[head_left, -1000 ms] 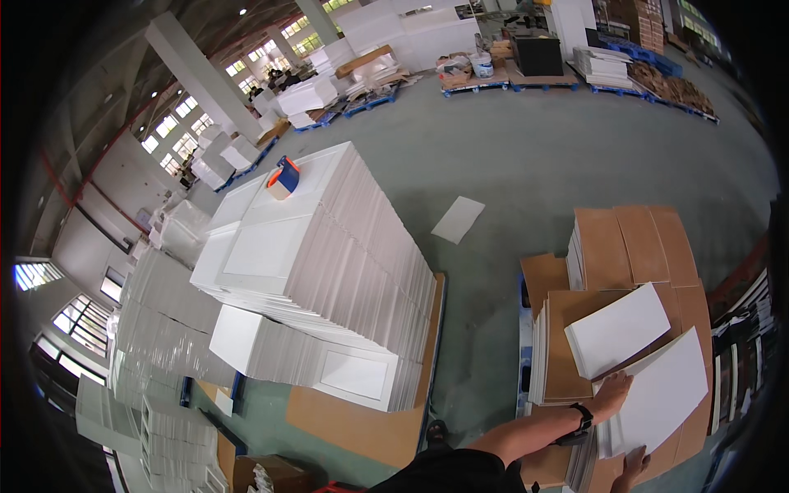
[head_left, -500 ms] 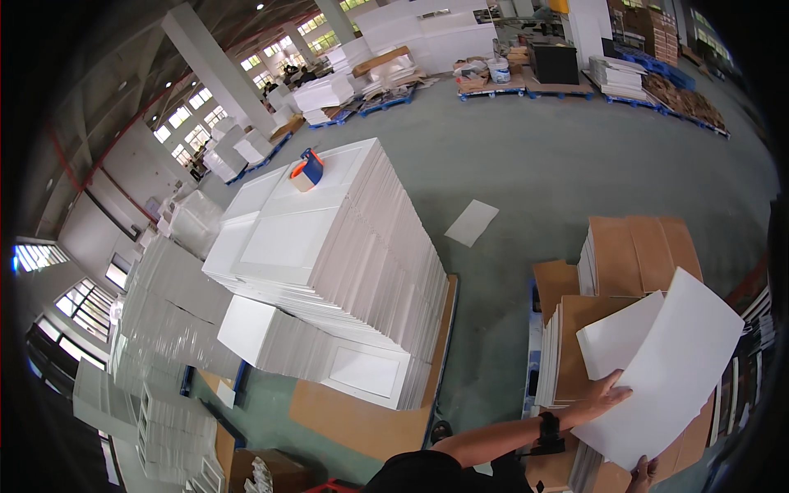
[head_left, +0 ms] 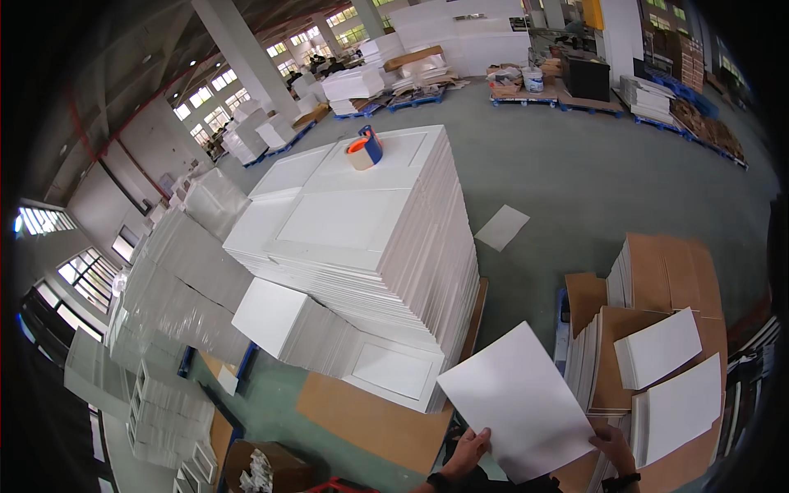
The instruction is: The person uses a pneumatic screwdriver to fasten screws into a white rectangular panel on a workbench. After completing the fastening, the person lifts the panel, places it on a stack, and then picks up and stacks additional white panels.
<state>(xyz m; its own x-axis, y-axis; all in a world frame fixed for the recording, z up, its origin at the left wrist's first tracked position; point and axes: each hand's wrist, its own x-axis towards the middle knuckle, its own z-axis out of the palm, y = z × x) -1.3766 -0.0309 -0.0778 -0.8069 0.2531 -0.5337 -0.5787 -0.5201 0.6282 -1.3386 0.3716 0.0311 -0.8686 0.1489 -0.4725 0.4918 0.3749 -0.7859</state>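
- Head view: we hold a white sheet (head_left: 519, 398) up over the floor, near the big stack (head_left: 370, 246).
- Our left hand (head_left: 467, 451) pinches its bottom edge.
- Our right hand (head_left: 612, 447) pinches its bottom right corner.

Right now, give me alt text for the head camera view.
Two hands, left hand and right hand, hold a white sheet by its lower edge. Beyond it stands a tall stack of white panels with a tape dispenser on top.

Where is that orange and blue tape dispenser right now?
In the head view, the tape dispenser sits at the far end on top of the tall stack of white panels, left of centre, well beyond the white sheet held in both hands.
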